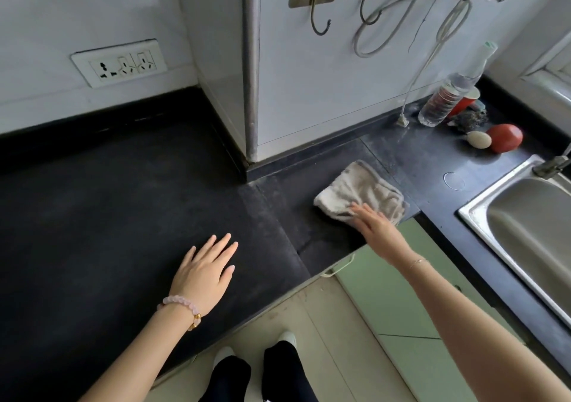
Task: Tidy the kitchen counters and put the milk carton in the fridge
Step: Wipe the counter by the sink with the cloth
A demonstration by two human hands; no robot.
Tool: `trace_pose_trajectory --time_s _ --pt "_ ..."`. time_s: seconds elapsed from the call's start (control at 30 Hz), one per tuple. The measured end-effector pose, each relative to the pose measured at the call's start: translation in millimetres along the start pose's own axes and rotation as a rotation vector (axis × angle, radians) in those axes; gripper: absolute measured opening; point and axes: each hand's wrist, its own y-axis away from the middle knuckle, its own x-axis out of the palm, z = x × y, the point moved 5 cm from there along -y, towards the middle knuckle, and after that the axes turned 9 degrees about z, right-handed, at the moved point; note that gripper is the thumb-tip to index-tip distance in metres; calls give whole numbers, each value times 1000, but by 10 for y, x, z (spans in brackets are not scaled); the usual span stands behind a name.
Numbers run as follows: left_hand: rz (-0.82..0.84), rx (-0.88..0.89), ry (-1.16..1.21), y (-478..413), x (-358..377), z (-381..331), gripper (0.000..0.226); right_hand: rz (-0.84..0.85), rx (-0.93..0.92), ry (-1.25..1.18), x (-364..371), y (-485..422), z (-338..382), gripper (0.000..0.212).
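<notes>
We see the dark counter (108, 191) first, then the steel sink (525, 231). Our left hand (202, 273) lies flat, fingers spread, holding nothing. Our right hand (375, 227) presses open fingers on the grey cloth (355, 190) near the counter's front edge.

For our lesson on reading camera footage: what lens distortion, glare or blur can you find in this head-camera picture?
Head view: wide-angle bending, so the pipe leans and the sink rim slants; soft glare on the sink's steel; the counter looks matt, with pale dusty streaks near the cloth; the right hand is slightly soft-edged, the left hand sharper; corner detail at the bottle is smeared.
</notes>
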Motion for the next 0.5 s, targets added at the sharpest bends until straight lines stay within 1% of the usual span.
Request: trace_pose_trajectory --time_s 0.1,0.2,0.27,0.33,0.4,0.43,0.5 --pt "-18 -30 21 51 42 80 52 -85 164 -127 -180 -193 -39 43" --pt "-1 -47 30 29 66 83 52 -80 175 -160 -51 -347 181 45" --pt "2 -55 19 22 71 76 52 -49 113 -100 147 -305 410 45" --pt "-2 -54 15 33 69 75 52 8 -45 -22 418 -121 682 43" --pt "0 -52 23 35 60 85 52 60 -200 2 600 101 814 41" --pt "-1 -48 30 31 51 86 51 71 -225 -23 603 167 779 40" --pt "-5 -36 47 28 36 88 51 59 -181 -91 449 199 623 39"
